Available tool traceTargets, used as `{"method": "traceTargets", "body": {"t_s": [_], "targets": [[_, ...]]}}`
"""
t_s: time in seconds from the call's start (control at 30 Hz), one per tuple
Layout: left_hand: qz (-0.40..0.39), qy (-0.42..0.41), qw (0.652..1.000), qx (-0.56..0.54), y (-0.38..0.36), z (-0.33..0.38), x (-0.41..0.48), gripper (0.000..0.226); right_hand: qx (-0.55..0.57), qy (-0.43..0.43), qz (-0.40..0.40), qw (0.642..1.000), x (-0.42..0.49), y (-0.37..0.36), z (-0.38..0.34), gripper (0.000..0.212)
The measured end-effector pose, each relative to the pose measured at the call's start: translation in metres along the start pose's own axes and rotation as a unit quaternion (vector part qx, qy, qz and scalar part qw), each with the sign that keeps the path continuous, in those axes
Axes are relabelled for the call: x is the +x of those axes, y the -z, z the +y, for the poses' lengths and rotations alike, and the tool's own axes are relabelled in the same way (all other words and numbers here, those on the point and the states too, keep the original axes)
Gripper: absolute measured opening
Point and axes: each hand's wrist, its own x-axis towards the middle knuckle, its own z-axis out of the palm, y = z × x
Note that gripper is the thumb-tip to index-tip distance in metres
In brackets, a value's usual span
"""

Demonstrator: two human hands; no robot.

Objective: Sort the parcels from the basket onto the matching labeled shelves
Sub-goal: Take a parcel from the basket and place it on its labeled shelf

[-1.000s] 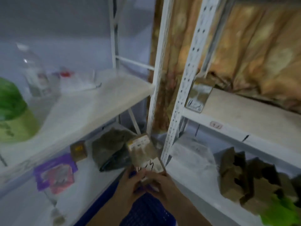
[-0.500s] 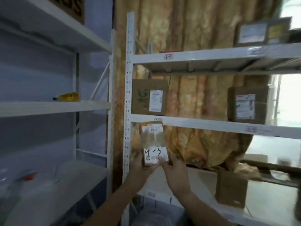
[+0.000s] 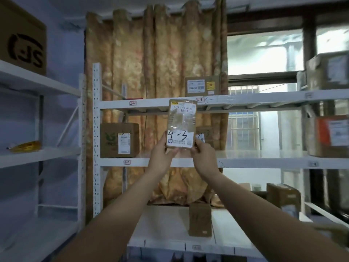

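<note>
Left hand [image 3: 162,155] and right hand [image 3: 203,155] are raised mid-scene, each clamped on a lower corner of a brown parcel [image 3: 181,123] marked 4-3, held upright between them. Behind it, white shelves [image 3: 143,162] are tagged 2-2 and 3-2; a cardboard box [image 3: 111,140] is stood at the left.

Parcel [image 3: 181,121] between left grip [image 3: 162,154], right grip [image 3: 204,156]

Arms raised, outstretched — left grip [image 3: 160,155], right grip [image 3: 204,156] pinching parcel [image 3: 181,120] bottom.
</note>
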Motion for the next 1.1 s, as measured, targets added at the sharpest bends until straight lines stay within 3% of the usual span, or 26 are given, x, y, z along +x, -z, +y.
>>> {"method": "traceTargets", "body": {"t_s": [0.27, 0.43, 0.6, 0.83, 1.03, 1.1], "targets": [[-0.036, -0.032, 0.999, -0.004, -0.056, 0.037, 0.005, 0.047, -0.049, 0.000, 0.032, 0.998, 0.005, 0.078, 0.005, 0.038], [-0.037, -0.041, 0.998, 0.002, -0.087, 0.041, 0.001, 0.050, -0.056, -0.015, 0.038, 0.998, 0.002, 0.108, 0.015, 0.026], [-0.096, 0.051, 0.983, -0.149, -0.111, 0.031, -0.008, 0.058, -0.085, -0.051, 0.037, 0.994, -0.003, 0.119, 0.045, 0.024], [-0.099, 0.154, 0.974, -0.135, -0.120, -0.068, -0.038, 0.047, -0.049, -0.112, -0.011, 0.992, -0.049, 0.042, 0.127, 0.030], [-0.116, 0.283, 0.944, -0.121, -0.099, -0.197, -0.053, 0.056, 0.026, -0.178, -0.089, 0.980, -0.070, -0.056, 0.201, 0.037], [-0.102, 0.305, 0.937, -0.137, -0.099, -0.247, -0.052, 0.047, 0.046, -0.199, -0.102, 0.974, -0.070, -0.089, 0.230, 0.034]]}}
